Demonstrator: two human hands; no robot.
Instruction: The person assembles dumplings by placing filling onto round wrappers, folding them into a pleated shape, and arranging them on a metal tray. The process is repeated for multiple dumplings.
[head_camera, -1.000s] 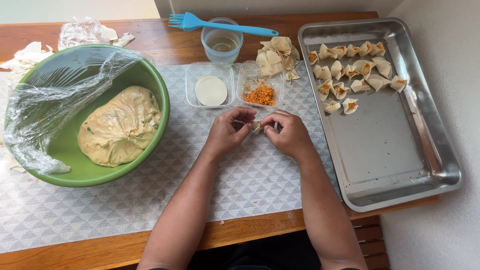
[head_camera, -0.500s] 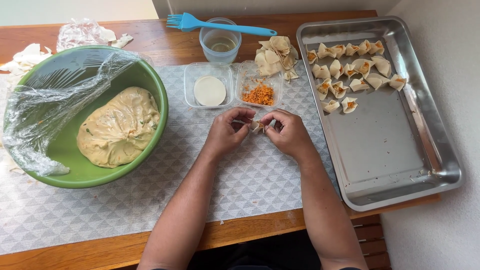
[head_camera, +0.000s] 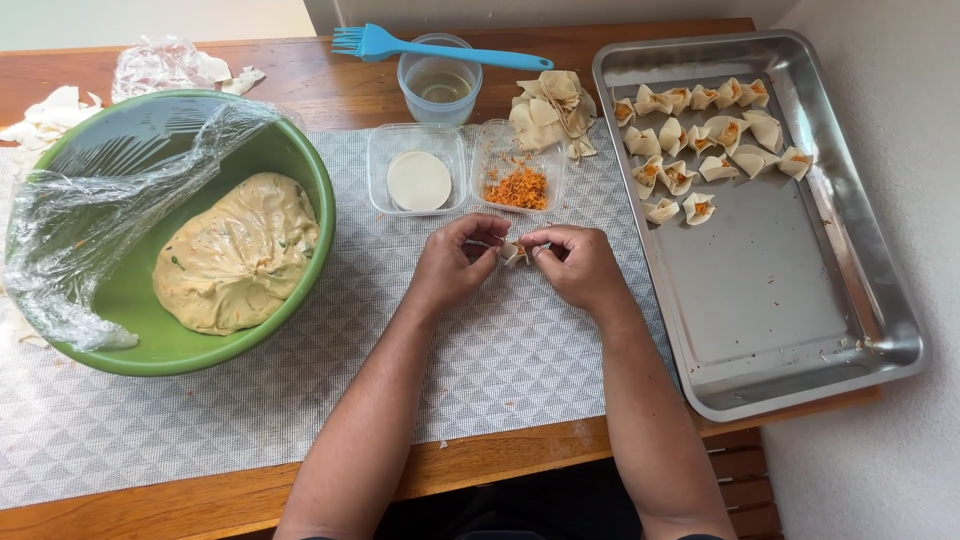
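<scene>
My left hand (head_camera: 456, 262) and my right hand (head_camera: 576, 265) meet over the patterned mat (head_camera: 300, 400), both pinching one small dumpling (head_camera: 514, 251) between their fingertips. Just beyond the hands stand two clear tubs: one with round white wrappers (head_camera: 419, 180), one with orange shredded filling (head_camera: 517, 186). A steel tray (head_camera: 780, 300) on the right holds several folded dumplings (head_camera: 700, 140) at its far end.
A green bowl (head_camera: 300, 170) of pale dough, half covered in plastic film (head_camera: 90, 220), sits on the left. A clear cup of liquid (head_camera: 439, 85) with a blue brush (head_camera: 400, 45) across it stands at the back. Wrapper scraps (head_camera: 550, 105) lie beside the tubs.
Both hands stay together on the dumpling, with only small finger movements as they pinch it. Nothing else has moved.
</scene>
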